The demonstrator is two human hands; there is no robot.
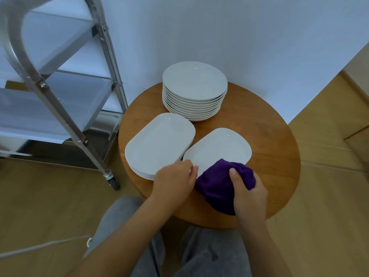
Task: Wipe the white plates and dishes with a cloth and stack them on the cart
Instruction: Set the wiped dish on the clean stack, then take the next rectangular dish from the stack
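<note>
A white squarish dish lies on the round wooden table. My left hand pinches its near-left rim. My right hand grips a bunched purple cloth that covers the dish's near edge. To the left sits a stack of white oblong plates. A tall stack of round white plates stands at the table's far side. The metal cart stands to the left of the table.
The cart has white shelves and a castor wheel close to the table's edge. A white wall rises behind the table. A wooden floor surrounds it, and my grey-trousered knees are just below the table. A white cable runs across the floor at the left.
</note>
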